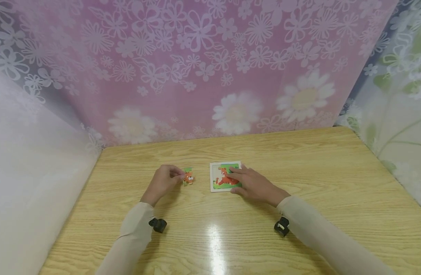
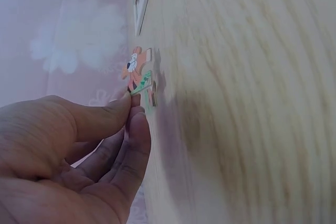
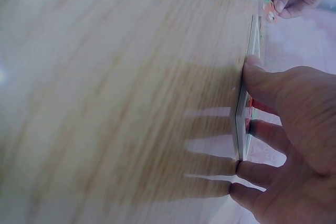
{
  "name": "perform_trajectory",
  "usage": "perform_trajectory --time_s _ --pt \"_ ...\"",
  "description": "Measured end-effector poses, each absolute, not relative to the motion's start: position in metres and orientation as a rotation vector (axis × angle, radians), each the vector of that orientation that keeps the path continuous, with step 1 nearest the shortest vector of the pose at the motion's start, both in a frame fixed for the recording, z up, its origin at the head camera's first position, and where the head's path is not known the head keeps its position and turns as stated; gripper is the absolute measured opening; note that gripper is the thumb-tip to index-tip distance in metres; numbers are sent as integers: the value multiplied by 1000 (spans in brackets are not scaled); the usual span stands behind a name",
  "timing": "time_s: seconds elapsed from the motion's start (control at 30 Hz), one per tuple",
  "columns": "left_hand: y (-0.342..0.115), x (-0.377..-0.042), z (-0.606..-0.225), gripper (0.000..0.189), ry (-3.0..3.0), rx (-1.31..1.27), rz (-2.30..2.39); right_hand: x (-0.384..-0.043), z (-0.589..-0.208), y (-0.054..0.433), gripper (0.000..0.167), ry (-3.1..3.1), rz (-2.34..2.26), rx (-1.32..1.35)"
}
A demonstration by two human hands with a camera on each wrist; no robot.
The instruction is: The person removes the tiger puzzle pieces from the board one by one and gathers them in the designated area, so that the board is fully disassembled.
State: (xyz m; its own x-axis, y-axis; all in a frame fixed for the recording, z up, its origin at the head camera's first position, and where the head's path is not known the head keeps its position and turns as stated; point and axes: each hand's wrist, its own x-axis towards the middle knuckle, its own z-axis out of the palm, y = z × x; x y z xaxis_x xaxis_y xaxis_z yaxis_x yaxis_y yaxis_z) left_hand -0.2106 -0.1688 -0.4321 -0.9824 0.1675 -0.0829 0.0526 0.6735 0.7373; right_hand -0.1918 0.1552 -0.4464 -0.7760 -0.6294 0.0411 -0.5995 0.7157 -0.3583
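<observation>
My left hand [image 1: 164, 182] pinches a jigsaw puzzle piece [image 2: 137, 66] between thumb and fingertips. Printed on this piece is an orange animal's face with a white muzzle, and it is tilted up close over the table. To its right lies a square puzzle board [image 1: 212, 187] with a white frame and a tiger picture on green. A pale, pictureless patch shows at the picture's upper left. My right hand [image 1: 256, 185] rests on the board's right side, fingers spread over the picture and thumb at the near edge, hiding part of the tiger.
Both lie on a wood-grain table [image 1: 210, 214]. A pink flowered curtain [image 1: 182, 95] hangs behind its far edge, with pale sheeting on both sides. Each wrist wears a small black camera, such as the left wrist camera [image 1: 158, 225].
</observation>
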Motion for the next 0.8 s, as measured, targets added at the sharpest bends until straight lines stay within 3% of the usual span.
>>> perform_trajectory --time_s 0.8 --pt "-169 -212 -438 8 2744 196 1133 -192 -445 155 56 2838 -556 -1029"
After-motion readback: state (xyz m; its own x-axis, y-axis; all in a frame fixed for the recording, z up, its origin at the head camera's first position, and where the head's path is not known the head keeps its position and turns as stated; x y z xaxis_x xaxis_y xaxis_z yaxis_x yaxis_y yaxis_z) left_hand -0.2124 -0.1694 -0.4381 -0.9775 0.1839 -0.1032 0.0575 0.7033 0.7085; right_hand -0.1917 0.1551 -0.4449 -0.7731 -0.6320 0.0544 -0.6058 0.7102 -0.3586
